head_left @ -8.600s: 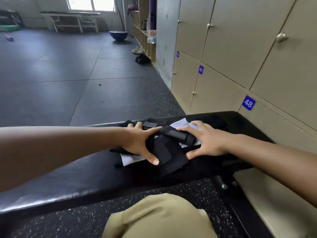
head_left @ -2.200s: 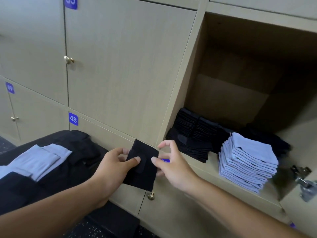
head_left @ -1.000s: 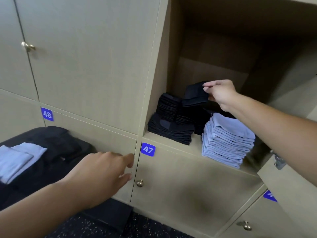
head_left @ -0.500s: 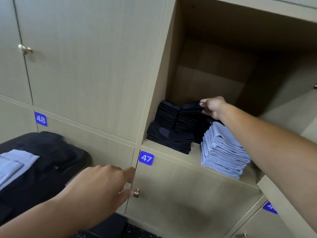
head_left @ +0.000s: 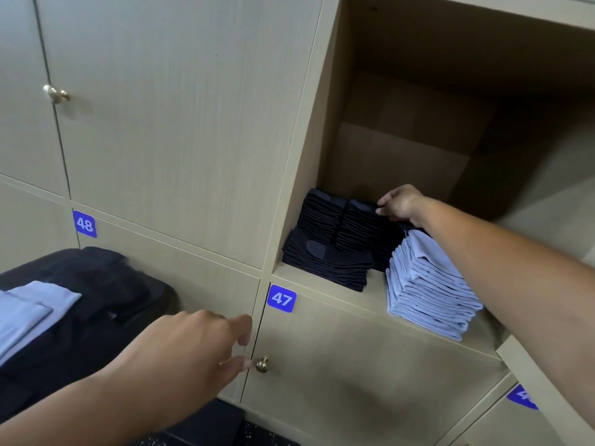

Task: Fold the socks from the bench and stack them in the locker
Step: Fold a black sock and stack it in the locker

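Inside the open locker, my right hand reaches in and pinches the folded black sock lying on top of the middle black stack. Another tall black stack stands to its left, and a lower black pile lies in front. A stack of folded light-blue socks sits at the right, under my forearm. My left hand hovers with loose fingers near door 47, holding nothing. Light-blue socks and black socks lie on the black bench at the lower left.
Closed locker doors surround the open one, with blue labels 48 and 47. A brass knob sits just right of my left fingertips. The open locker's door edge juts out at the lower right. The locker's upper space is unfilled.
My right hand carried the folded black sock from the bench into the locker and lowered it onto the middle black stack. My left hand let go of the sock and stays near door 47.
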A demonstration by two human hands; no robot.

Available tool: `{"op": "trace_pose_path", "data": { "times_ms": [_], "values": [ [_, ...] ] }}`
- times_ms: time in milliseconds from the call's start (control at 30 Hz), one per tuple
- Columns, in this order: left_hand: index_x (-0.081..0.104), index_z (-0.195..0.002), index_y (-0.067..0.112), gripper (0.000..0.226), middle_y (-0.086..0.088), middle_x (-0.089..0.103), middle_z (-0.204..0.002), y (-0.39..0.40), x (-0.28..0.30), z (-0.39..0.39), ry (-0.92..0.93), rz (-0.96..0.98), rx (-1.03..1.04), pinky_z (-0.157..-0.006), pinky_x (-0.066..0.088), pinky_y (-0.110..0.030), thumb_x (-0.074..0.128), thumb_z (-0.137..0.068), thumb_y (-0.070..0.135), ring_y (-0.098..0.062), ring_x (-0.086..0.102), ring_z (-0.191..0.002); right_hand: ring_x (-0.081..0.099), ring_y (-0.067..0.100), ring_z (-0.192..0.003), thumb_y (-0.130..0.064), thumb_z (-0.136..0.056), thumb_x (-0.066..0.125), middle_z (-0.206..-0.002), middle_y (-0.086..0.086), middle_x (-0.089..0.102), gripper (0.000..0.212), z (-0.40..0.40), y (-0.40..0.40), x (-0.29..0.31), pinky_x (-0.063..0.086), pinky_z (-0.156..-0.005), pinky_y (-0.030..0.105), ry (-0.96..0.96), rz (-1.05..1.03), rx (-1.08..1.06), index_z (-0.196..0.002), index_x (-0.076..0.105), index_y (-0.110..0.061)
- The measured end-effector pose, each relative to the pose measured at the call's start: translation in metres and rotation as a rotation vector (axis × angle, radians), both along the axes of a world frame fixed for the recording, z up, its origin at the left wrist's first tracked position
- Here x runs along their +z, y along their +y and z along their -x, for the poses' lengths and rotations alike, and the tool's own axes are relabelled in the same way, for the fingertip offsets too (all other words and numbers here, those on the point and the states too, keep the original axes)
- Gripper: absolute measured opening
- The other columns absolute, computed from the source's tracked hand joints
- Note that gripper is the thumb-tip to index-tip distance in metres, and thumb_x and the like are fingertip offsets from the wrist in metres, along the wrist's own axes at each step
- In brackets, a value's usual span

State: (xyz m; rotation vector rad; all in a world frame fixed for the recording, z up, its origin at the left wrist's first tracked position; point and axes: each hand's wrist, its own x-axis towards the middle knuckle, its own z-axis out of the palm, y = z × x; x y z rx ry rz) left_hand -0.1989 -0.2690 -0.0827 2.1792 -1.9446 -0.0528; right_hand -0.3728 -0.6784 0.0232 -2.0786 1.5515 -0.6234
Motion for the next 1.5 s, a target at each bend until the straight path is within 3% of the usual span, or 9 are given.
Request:
{"op": "trace_pose_path", "data": {
  "times_ms": [167,333,500,700,967,1100,1300,1367,1500],
  "values": [
    [0.043,-0.117,0.047,0.024,0.023,0.066,-0.103,0.002,0.004,-0.005,0.006,-0.016,0.011,-0.081,0.050,-0.021,0.041,-0.100,0.063,-0.003,0.063,-0.094,0.066,0.030,-0.110,-0.011,-0.087,0.079,-0.112,0.013,0.070,0.013,0.003,0.004,0.002,0.053,-0.102,0.040,0.081,0.022,0.035,-0.095,0.069,-0.010],
    [0.043,-0.118,0.046,0.026,0.024,0.066,-0.103,0.004,0.005,-0.007,-0.019,-0.011,0.024,-0.074,0.045,-0.021,0.041,-0.099,0.064,-0.003,0.063,-0.094,0.061,0.021,-0.105,-0.017,-0.089,0.077,-0.111,0.007,0.069,0.021,0.003,0.027,0.004,0.045,-0.088,0.026,0.110,0.135,0.061,-0.109,0.073,-0.010],
    [0.045,-0.118,0.045,0.027,0.023,0.065,-0.103,0.007,0.011,-0.007,-0.026,-0.040,0.025,-0.083,0.050,-0.023,0.041,-0.100,0.064,-0.003,0.062,-0.095,0.060,0.017,-0.098,-0.023,-0.092,0.073,-0.106,0.001,0.067,0.020,-0.003,0.081,0.004,0.038,-0.082,0.020,0.074,0.263,0.181,-0.111,0.072,-0.017],
    [0.047,-0.115,0.045,0.025,0.023,0.066,-0.100,0.013,0.018,-0.014,-0.043,-0.076,0.049,-0.084,0.051,-0.025,0.041,-0.099,0.064,-0.003,0.063,-0.093,0.063,0.011,-0.085,-0.019,-0.094,0.068,-0.098,-0.011,0.069,0.016,-0.009,0.165,-0.015,0.045,-0.075,0.014,-0.020,0.391,0.403,-0.110,0.071,-0.021],
    [0.046,-0.102,0.043,0.018,0.021,0.063,-0.093,0.021,0.022,-0.028,-0.023,-0.109,0.115,-0.070,0.040,-0.025,0.047,-0.098,0.061,-0.005,0.061,-0.093,0.055,0.005,-0.079,-0.017,-0.092,0.065,-0.094,-0.011,0.066,0.011,-0.031,0.247,-0.068,0.039,-0.069,0.009,-0.124,0.317,0.610,-0.100,0.069,-0.025],
    [0.052,-0.096,0.038,0.019,0.021,0.064,-0.084,0.029,0.026,-0.042,0.037,-0.096,0.182,-0.080,0.051,-0.033,0.053,-0.095,0.057,-0.010,0.061,-0.088,0.055,0.000,-0.081,-0.019,-0.093,0.066,-0.098,-0.011,0.065,0.014,-0.037,0.261,-0.097,0.040,-0.072,0.008,-0.118,0.210,0.684,-0.104,0.069,-0.027],
    [0.062,-0.096,0.033,0.018,0.015,0.066,-0.091,0.058,0.036,-0.078,0.093,-0.038,0.348,-0.078,0.052,-0.034,0.062,-0.094,0.051,-0.013,0.061,-0.088,0.058,-0.004,-0.085,-0.028,-0.094,0.066,-0.104,-0.018,0.064,0.014,-0.064,0.267,-0.121,0.043,-0.079,0.023,0.001,0.148,0.796,-0.105,0.064,-0.038],
    [0.065,-0.100,0.029,0.018,0.012,0.069,-0.095,0.070,0.039,-0.093,0.111,-0.016,0.408,-0.076,0.048,-0.031,0.064,-0.095,0.047,-0.014,0.060,-0.089,0.059,-0.004,-0.087,-0.027,-0.095,0.067,-0.105,-0.017,0.065,0.015,-0.077,0.271,-0.123,0.043,-0.076,0.018,0.012,0.141,0.843,-0.107,0.064,-0.035],
    [0.068,-0.097,0.025,0.019,0.015,0.069,-0.081,0.106,0.043,-0.122,0.156,0.014,0.529,-0.073,0.050,-0.030,0.066,-0.095,0.044,-0.013,0.068,-0.085,0.062,-0.001,-0.090,-0.023,-0.094,0.070,-0.104,-0.012,0.069,0.016,-0.108,0.282,-0.121,0.041,-0.073,0.015,-0.001,0.168,0.899,-0.110,0.068,-0.026]
  ]
}}
